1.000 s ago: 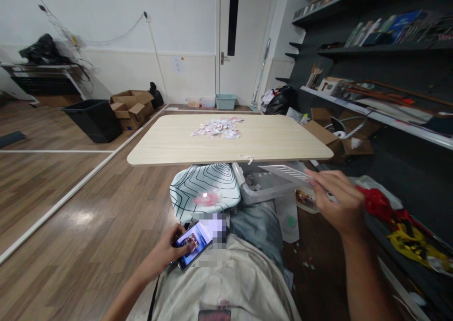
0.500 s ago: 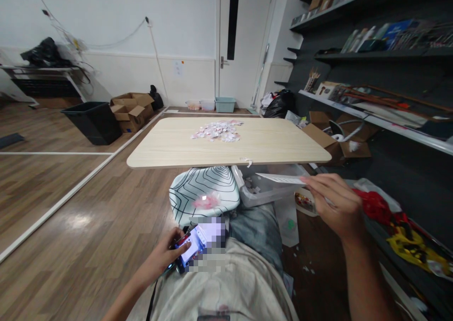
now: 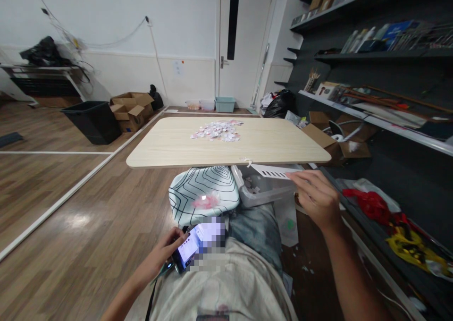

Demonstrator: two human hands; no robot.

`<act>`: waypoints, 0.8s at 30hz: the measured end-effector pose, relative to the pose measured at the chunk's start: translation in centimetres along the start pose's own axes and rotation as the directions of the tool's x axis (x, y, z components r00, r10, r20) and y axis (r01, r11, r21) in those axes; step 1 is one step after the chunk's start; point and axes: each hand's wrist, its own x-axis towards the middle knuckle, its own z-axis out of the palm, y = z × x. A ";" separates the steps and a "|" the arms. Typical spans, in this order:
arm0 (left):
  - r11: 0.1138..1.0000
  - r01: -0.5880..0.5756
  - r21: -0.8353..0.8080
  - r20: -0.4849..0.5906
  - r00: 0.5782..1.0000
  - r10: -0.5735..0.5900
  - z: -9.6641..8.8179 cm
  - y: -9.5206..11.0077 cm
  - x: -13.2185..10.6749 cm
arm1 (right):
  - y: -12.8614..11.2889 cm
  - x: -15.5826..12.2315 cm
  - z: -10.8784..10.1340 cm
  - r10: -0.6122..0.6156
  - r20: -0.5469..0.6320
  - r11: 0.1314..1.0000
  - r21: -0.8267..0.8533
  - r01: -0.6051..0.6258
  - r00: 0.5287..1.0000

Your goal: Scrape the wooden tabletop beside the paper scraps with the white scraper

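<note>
My left hand is closed around a smartphone with a lit screen, low over my lap; part of the phone is pixelated. My right hand pinches one end of a thin white card with a row of slots in it. The card's far end reaches the table's near edge, by a small white scrap; whether they touch I cannot tell. Below the card is a clear plastic bin with pale bits inside. A heap of small white and pinkish pieces lies on the table.
A white cushion with black lines bears a pinkish plastic wrapper. Shelves line the right wall, with an open cardboard box below. Red and yellow bags lie at the right. A black bin stands at the left.
My right hand has moved left and slightly up with the card, which has turned so its slots show. My left thumb has shifted back toward the phone's edge, and the screen picture differs.
</note>
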 end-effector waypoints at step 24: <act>1.000 0.023 -0.007 -0.013 1.000 -0.023 0.0 0.5 -0.1 | 0.9 2.1 2.9 0.109 0.042 0.993 0.039 -0.111 0.993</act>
